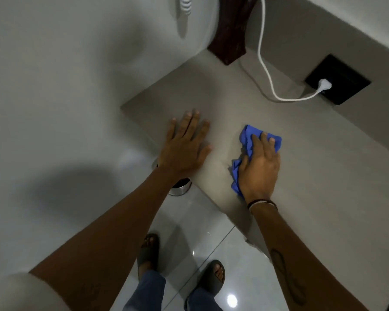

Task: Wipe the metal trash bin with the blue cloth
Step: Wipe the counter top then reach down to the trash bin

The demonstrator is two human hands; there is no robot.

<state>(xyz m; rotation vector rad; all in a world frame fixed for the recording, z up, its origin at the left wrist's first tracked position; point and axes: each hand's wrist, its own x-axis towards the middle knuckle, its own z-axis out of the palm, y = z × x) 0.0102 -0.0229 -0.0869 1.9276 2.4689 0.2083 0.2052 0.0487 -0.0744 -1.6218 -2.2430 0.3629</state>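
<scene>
Forearms reach over a grey countertop (211, 97). Left hand (184, 149) lies spread flat and empty; right hand (259, 167) presses the crumpled blue cloth (247, 135) onto the surface. Below the left wrist, mostly hidden, stands the metal trash bin (181, 189): probably light, rigid, slippery; best steadied at its rim.

A person's left hand (184, 147) is lying flat near the desk's (323, 176) left edge, while the right hand (259, 167) is pressing a cloth (248, 135) onto the desk to its right. A trash bin (181, 188) is sitting on the floor (189, 221) below the left wrist; a plug (325, 84) is sitting in a socket (337, 79) behind the right hand.
</scene>
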